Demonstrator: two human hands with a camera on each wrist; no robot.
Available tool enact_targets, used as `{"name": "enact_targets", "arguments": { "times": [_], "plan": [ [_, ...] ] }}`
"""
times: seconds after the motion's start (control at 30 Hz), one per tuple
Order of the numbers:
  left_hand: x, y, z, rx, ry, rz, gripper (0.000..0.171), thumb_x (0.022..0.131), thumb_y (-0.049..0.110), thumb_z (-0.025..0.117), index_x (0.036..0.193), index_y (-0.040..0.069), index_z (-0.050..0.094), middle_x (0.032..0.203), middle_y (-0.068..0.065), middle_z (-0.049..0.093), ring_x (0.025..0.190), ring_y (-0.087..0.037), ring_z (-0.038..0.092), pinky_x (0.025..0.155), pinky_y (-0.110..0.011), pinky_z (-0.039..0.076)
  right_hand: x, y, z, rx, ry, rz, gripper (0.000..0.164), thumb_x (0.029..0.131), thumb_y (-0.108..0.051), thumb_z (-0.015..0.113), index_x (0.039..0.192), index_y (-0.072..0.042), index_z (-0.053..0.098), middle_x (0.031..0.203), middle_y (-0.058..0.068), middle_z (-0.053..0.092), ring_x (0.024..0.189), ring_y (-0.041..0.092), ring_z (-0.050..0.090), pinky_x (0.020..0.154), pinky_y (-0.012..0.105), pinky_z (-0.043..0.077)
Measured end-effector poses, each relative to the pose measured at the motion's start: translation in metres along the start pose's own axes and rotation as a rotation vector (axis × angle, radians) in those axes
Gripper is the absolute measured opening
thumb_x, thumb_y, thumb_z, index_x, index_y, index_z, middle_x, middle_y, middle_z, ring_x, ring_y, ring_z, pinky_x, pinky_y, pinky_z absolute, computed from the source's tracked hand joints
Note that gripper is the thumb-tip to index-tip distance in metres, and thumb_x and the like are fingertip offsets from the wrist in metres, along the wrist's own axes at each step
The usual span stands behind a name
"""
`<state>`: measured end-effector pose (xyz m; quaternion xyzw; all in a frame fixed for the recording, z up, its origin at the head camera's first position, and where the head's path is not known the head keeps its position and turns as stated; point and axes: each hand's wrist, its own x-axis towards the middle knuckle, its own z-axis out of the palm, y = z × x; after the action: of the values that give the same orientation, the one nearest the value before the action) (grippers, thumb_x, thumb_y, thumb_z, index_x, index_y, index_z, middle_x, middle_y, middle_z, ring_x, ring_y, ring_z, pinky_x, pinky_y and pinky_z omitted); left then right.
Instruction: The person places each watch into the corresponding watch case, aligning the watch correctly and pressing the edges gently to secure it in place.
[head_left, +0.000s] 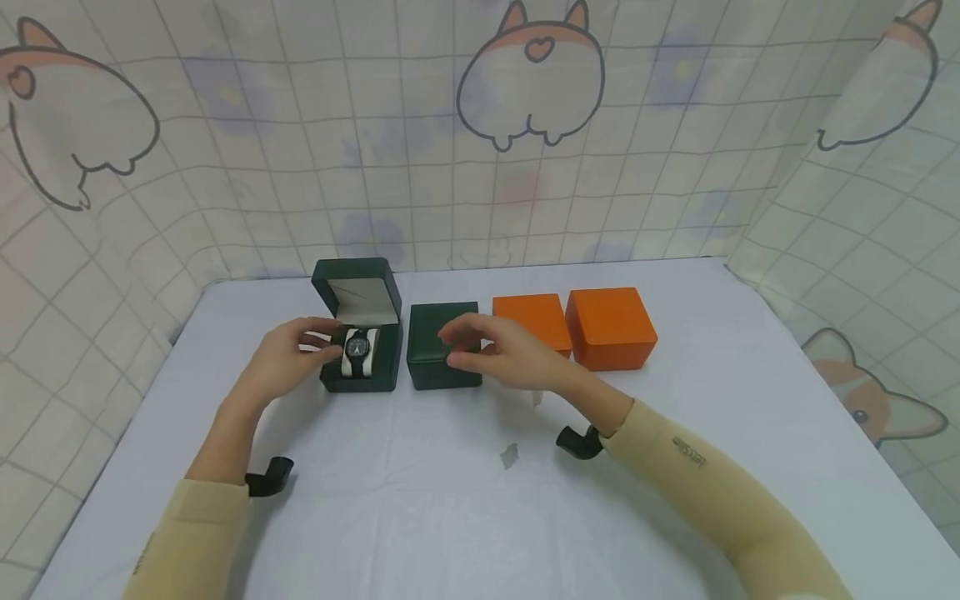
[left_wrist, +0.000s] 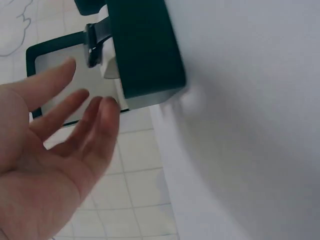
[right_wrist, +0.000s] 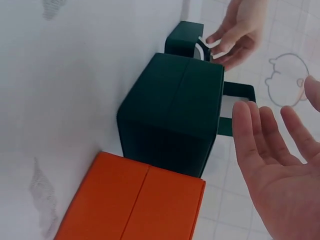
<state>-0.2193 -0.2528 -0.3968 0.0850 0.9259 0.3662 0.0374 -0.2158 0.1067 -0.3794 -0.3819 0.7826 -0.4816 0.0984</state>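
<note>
A dark green watch box (head_left: 358, 386) stands at the left with its lid raised. Inside it a black-strapped wristwatch (head_left: 357, 346) wraps a white cushion. Beside the watch hovers my left hand (head_left: 279, 360), thumb and fingers spread; the left wrist view shows nothing between them. My right hand (head_left: 506, 354) is over a second green box (head_left: 442, 374), whose lid is down. Loosely bent, its fingers (right_wrist: 245, 135) appear apart from that box in the right wrist view and hold nothing.
Right of the green boxes are two orange boxes, a partly hidden one (head_left: 528, 310) and a larger one (head_left: 611, 329), both with lids down. All stand on a white-covered table (head_left: 420, 500). A patterned curtain (head_left: 420, 167) hangs behind and at both sides.
</note>
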Motion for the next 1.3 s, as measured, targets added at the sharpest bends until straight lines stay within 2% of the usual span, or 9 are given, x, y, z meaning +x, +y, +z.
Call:
{"name": "enact_targets", "arguments": {
  "times": [0.1, 0.23, 0.33, 0.47, 0.8, 1.03, 1.3],
  "plan": [
    [0.000, 0.005, -0.007, -0.002, 0.107, -0.047, 0.046, 0.105, 0.026, 0.060, 0.143, 0.002, 0.054, 0.138, -0.022, 0.057, 0.125, -0.043, 0.056, 0.094, -0.057, 0.052, 0.009, -0.001, -0.001, -0.011, 0.024, 0.006, 0.042, 0.101, -0.020, 0.069, 0.136, 0.000, 0.058, 0.129, 0.013, 0.064, 0.112, 0.016, 0.060, 0.097, 0.036, 0.054],
    [0.004, 0.012, -0.013, -0.076, 0.251, -0.093, 0.053, 0.109, 0.039, 0.050, 0.148, 0.003, 0.050, 0.142, -0.024, 0.054, 0.127, -0.043, 0.054, 0.096, -0.057, 0.051, 0.020, -0.002, -0.001, -0.013, 0.055, 0.021, 0.045, 0.102, -0.024, 0.068, 0.139, -0.002, 0.057, 0.128, 0.012, 0.065, 0.110, 0.015, 0.062, 0.091, 0.034, 0.056],
    [0.010, 0.015, -0.016, -0.137, 0.299, -0.092, 0.061, 0.108, 0.047, 0.046, 0.152, 0.004, 0.045, 0.147, -0.024, 0.049, 0.132, -0.042, 0.050, 0.101, -0.057, 0.049, 0.029, -0.001, 0.000, -0.016, 0.077, 0.035, 0.045, 0.102, -0.026, 0.068, 0.139, -0.003, 0.056, 0.127, 0.011, 0.065, 0.105, 0.014, 0.064, 0.087, 0.031, 0.057],
    [0.018, 0.017, -0.017, -0.194, 0.289, -0.064, 0.066, 0.108, 0.049, 0.045, 0.156, 0.005, 0.037, 0.151, -0.025, 0.044, 0.137, -0.042, 0.045, 0.106, -0.058, 0.045, 0.041, 0.001, 0.002, -0.025, 0.096, 0.060, 0.044, 0.103, -0.028, 0.066, 0.140, -0.007, 0.056, 0.128, 0.008, 0.064, 0.100, 0.013, 0.066, 0.085, 0.029, 0.057],
    [0.037, 0.026, -0.016, -0.310, 0.225, -0.020, 0.071, 0.108, 0.050, 0.045, 0.162, 0.009, 0.025, 0.161, -0.022, 0.030, 0.146, -0.041, 0.035, 0.111, -0.057, 0.040, 0.073, -0.005, 0.000, -0.085, 0.076, 0.128, 0.052, 0.106, -0.032, 0.061, 0.151, -0.011, 0.047, 0.146, 0.006, 0.056, 0.124, 0.018, 0.059, 0.100, 0.032, 0.051],
    [0.047, 0.034, -0.017, -0.311, 0.178, -0.015, 0.067, 0.109, 0.048, 0.044, 0.162, 0.010, 0.028, 0.162, -0.025, 0.027, 0.146, -0.044, 0.033, 0.110, -0.058, 0.040, 0.093, -0.003, 0.002, -0.151, 0.094, 0.167, 0.062, 0.106, -0.041, 0.058, 0.157, -0.013, 0.038, 0.159, 0.005, 0.042, 0.134, 0.022, 0.051, 0.108, 0.041, 0.046],
    [0.056, 0.036, -0.018, -0.279, 0.170, -0.039, 0.064, 0.110, 0.050, 0.037, 0.161, 0.011, 0.033, 0.159, -0.025, 0.032, 0.140, -0.046, 0.040, 0.107, -0.060, 0.043, 0.112, -0.003, 0.006, -0.156, 0.100, 0.196, 0.068, 0.107, -0.041, 0.055, 0.162, -0.012, 0.027, 0.166, 0.005, 0.031, 0.141, 0.027, 0.046, 0.113, 0.039, 0.041]
  ]
}}
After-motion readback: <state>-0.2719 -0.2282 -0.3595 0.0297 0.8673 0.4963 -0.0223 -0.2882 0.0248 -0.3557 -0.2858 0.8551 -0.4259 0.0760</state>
